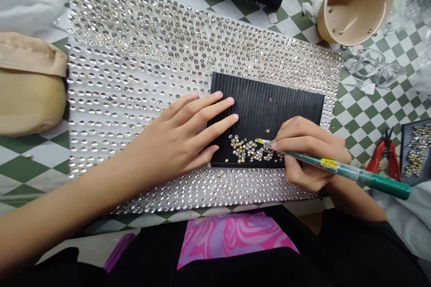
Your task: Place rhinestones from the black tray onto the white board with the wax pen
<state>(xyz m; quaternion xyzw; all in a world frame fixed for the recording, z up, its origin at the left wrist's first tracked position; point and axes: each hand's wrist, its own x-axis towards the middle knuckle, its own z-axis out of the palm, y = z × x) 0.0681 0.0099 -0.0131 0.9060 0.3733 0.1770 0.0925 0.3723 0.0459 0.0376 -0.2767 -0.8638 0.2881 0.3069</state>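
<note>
My left hand (188, 134) lies with fingers stretched out, its fingertips on the left edge of a black ridged tray (256, 98). In my right hand (310, 150) is a green pen (346, 171) with a yellowish tip, gripped between thumb and fingers. The tip points into a pile of loose rhinestones (251, 150), clear and gold, along the tray's near side. Under the tray spreads a white sheet (141, 63) covered with rows of silver rhinestones. Part of the right palm is hidden behind the fingers.
A beige bucket (357, 4) stands at the back right, with a few stones inside. Red-handled pliers (385, 157) lie at the right beside another black tray (417, 150) of stones. A tan, rounded object (30, 85) sits at the left. A checkered cloth (360, 121) covers the table.
</note>
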